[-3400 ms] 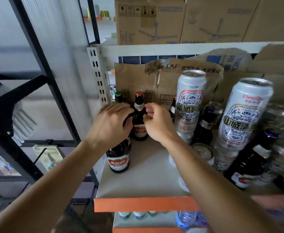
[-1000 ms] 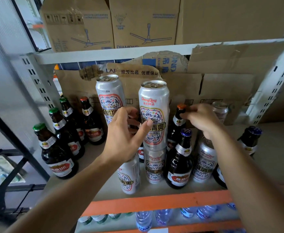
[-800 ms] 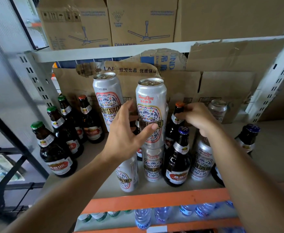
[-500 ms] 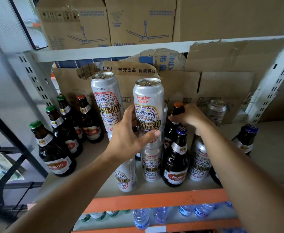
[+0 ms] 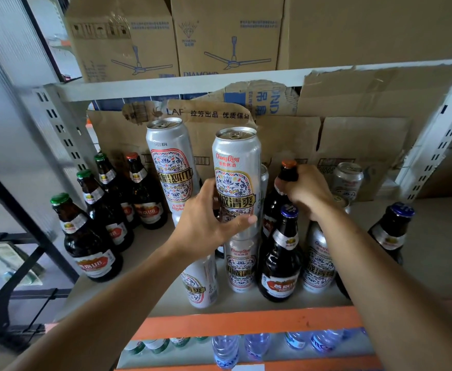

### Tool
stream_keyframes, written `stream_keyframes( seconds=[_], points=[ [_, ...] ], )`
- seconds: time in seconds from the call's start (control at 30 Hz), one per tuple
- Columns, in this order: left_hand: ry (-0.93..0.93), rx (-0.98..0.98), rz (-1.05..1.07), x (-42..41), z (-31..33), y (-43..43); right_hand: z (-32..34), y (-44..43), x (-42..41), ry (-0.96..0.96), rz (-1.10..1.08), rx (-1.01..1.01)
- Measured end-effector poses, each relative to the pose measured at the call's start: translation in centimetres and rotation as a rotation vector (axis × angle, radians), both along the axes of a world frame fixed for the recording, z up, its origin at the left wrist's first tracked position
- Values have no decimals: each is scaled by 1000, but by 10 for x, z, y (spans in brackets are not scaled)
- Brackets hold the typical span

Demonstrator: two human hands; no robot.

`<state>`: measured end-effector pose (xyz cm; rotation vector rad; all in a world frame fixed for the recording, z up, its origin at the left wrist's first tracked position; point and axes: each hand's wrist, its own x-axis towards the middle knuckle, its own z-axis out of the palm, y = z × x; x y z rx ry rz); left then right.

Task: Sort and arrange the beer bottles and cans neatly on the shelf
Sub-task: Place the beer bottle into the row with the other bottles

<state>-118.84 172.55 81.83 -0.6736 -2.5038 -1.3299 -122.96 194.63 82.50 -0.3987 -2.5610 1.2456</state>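
Nearest of all, the orange front rail [image 5: 246, 321] ran across, with water bottles [image 5: 226, 349] peeking out on the tier below. Right behind it, three front cans [image 5: 241, 266] stood on the shelf board [image 5: 433, 245], close to the edge. And there was the left hand [image 5: 206, 223], wrapped round the upper can [image 5: 237, 178], thumb across its print; that can sat stacked on a front one. A second stacked can [image 5: 170, 167], print upside down, rose just to its left. A sixth, the rear can [image 5: 348, 178], sat by the cardboard backing [image 5: 364, 140]; others were partly hidden.

Bottles next: seven showed plainly. Four left bottles [image 5: 91, 253] lined the left side, three green caps and one red-orange, the front one at the board's corner. A blue-capped bottle [image 5: 281, 258] stood centre, and a far-right bottle [image 5: 388, 231], also blue-capped, was well apart. The right hand [image 5: 308, 191] gripped the neck of the orange-capped bottle [image 5: 289, 170]. Bare board lay open to the right, and fan cartons [image 5: 227, 36] sat above.
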Motion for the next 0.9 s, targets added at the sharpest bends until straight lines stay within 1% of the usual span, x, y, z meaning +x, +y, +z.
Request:
stream_keyframes(
  seconds=[0.13, 0.4, 0.57, 0.73, 0.9],
  points=[
    [-11, 36, -24, 0, 5, 0, 15, 4, 4, 84, 21, -90],
    [9, 177, -48, -2, 30, 3, 58, 5, 20, 253, -13, -166],
    [42, 247, -50, 1, 40, 5, 84, 0, 31, 402, -48, -123],
    [61, 306, -48, 5, 50, 7, 115, -13, 52, 558, -37, -97],
    [125, 266, -24, 11, 62, 9, 141, -22, 73, 724, 19, -5]
  ],
)
